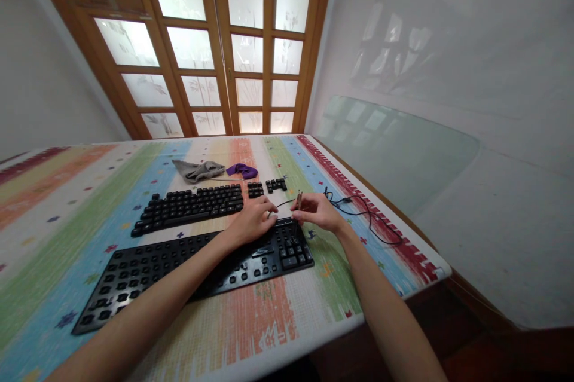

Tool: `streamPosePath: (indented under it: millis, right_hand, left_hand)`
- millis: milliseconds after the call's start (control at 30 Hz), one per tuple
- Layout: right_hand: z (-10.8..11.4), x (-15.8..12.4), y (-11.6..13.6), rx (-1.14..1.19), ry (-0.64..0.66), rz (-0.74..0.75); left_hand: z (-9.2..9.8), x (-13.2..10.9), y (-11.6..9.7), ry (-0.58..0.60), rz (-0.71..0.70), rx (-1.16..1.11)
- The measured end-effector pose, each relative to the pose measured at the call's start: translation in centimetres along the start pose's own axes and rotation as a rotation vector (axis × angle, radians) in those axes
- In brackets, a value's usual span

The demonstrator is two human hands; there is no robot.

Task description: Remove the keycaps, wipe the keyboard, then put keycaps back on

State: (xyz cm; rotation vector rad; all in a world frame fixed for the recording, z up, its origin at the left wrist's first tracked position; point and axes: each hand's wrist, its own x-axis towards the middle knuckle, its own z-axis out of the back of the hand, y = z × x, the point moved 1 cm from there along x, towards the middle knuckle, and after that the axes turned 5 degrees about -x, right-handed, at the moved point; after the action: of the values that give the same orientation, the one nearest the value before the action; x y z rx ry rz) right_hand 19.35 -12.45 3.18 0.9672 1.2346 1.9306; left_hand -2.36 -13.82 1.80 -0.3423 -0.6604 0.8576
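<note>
A black keyboard base (179,262), with most of its keycaps off, lies at a slant in front of me. Keycaps still sit at its right end, around the number pad (291,250). My left hand (253,220) rests on the base's far edge, thumb and forefinger apart, holding nothing that I can see. Over the number pad's far end, my right hand (316,211) pinches a slim upright tool (299,198). Its thin lower end points down at the keys; its exact kind is too small to make out.
Beyond the base, removed black keycaps (192,205) lie in rows, with small groups (275,185) to their right. A grey cloth (200,171) and a purple cloth (242,171) lie farther back. A black cable (370,214) loops near the table's right edge, beside the wall.
</note>
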Motion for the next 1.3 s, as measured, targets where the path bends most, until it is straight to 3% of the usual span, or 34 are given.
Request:
streamPosePath:
  millis: [167,367,700,1000,1300]
  right_hand:
    - [-0.1,0.0,-0.3,-0.035,0.080,-0.018]
    - [-0.1,0.0,-0.3,-0.009,0.059,-0.048]
    - [-0.7,-0.3,0.4,0.011,0.220,-0.109]
    - [-0.9,-0.4,1.5,-0.174,0.349,0.079]
    - [-1.3,-0.3,0.6,-0.072,0.217,-0.069]
  left_hand:
    - [-1.2,-2.5,-1.9,0.025,-0.068,-0.086]
    - [-1.8,-2.7,-1.7,-0.027,-0.072,-0.122]
    - [-1.9,-2.8,-1.7,-0.027,-0.073,-0.166]
    - [-2.2,-2.9,-1.4,-0.032,-0.080,-0.167]
    - [-2.1,-2.9,-1.5,-0.032,-0.085,-0.171]
